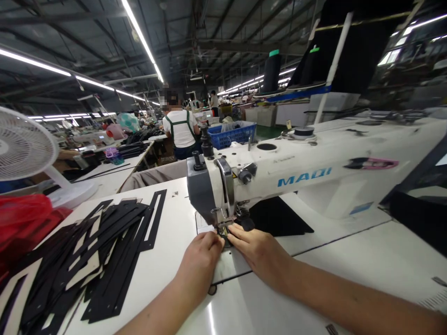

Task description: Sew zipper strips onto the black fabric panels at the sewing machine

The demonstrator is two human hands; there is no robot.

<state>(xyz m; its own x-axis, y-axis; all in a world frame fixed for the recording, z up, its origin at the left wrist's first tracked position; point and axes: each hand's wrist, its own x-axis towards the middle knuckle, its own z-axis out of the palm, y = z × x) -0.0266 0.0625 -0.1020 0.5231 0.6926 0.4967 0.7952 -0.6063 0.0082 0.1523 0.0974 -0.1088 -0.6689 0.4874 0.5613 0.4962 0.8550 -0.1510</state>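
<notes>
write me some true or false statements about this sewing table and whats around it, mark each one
1. The left hand and right hand are both near the needle area of the sewing machine. True.
2. The lettering on the machine is red. False: the lettering is blue.
3. A blue basket stands beyond the machine. True.
4. The white fan is at the right edge of the view. False: the fan is at the left edge.
5. A black piece of material lies partly under the machine's arm. True.
6. The pile of strips and frames is neatly stacked. False: the pile is spread loosely, with pieces overlapping at angles.
</notes>
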